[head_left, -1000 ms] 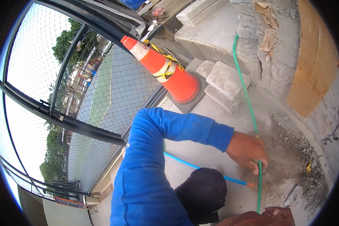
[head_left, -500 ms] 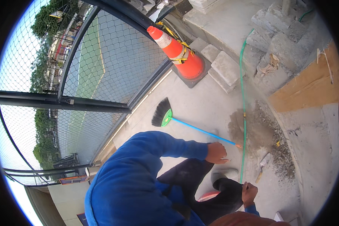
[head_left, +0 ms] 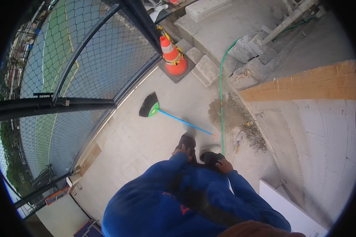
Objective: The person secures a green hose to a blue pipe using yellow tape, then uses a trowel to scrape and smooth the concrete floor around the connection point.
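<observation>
My left hand point(head_left: 182, 152) rests on my left leg, with its fingers apart on the dark trousers. On the other leg lies my right hand point(head_left: 225, 166), its fingers flat against the cloth near the knee. Neither hand holds anything that I can see. In front of my feet a broom point(head_left: 184, 121) lies on the concrete floor, with a blue handle, a green head and black bristles. Its orange handle tip points right, close to a green hose point(head_left: 222, 118). A small trowel-like tool point(head_left: 238, 147) lies right of the hose.
An orange traffic cone point(head_left: 174, 65) stands by the mesh fence point(head_left: 91, 67), beside concrete blocks point(head_left: 206, 71). Wet rubble point(head_left: 247, 122) lies along a low wall topped with a wooden board point(head_left: 300, 86). A white panel point(head_left: 281, 205) leans at the lower right.
My body has risen and the floor looks farther away. My left hand has come from in front of me down onto my leg. The broom lies where it was.
</observation>
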`<control>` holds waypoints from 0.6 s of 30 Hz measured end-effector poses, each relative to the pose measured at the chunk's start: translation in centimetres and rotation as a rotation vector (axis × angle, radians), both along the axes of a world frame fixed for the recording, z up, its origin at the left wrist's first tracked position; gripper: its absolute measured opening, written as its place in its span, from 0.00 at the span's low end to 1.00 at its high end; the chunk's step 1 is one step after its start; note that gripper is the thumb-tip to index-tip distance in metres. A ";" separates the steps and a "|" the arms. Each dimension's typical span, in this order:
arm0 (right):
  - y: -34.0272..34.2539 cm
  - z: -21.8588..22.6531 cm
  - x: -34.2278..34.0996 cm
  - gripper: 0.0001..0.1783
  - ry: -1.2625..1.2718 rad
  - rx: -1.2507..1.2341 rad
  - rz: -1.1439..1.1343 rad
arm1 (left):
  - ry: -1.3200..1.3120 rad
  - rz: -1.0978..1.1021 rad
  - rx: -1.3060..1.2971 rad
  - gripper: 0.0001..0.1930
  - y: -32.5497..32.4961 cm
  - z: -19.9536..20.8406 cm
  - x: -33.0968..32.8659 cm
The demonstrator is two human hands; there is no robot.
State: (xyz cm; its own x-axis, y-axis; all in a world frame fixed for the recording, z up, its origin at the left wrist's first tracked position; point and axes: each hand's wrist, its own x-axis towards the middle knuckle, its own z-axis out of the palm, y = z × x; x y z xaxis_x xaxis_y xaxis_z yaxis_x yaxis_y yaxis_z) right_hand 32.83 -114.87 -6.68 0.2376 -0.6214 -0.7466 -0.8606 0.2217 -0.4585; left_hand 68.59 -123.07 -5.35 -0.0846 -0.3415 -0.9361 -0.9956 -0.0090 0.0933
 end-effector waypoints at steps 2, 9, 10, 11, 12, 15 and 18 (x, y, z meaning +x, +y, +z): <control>-3.4 -0.6 -2.5 0.29 -0.141 0.016 0.018 | 0.134 0.066 -0.015 0.44 0.5 -3.0 4.2; -10.2 -0.5 -0.6 0.23 -0.102 -0.393 -0.342 | 0.444 0.260 -0.055 0.35 -4.9 -3.5 12.1; -11.4 -0.5 -0.4 0.23 -0.089 -0.445 -0.227 | 0.414 0.230 -0.040 0.34 -6.2 -3.3 12.2; -11.7 -1.2 -0.1 0.22 -0.070 -0.483 -0.112 | 0.399 0.206 -0.026 0.33 -7.0 -3.1 12.4; -11.7 -1.8 0.0 0.22 -0.048 -0.517 0.003 | 0.394 0.181 -0.022 0.32 -8.0 -3.1 12.4; -15.7 -1.0 2.9 0.23 -0.070 -0.461 -0.125 | 0.356 0.185 -0.046 0.30 -10.2 -3.4 13.2; -18.2 -1.3 3.5 0.22 -0.063 -0.607 -0.251 | 0.340 0.162 -0.046 0.28 -12.2 -3.8 13.4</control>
State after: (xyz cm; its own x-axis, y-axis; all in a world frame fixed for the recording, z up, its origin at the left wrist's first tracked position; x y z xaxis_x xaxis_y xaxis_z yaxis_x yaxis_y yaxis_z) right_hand 36.33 -133.07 -7.94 0.0624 -0.9700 -0.2350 -0.7838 0.0981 -0.6132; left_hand 81.95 -135.24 -9.10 -0.3293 -0.4170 -0.8472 -0.8938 -0.1515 0.4220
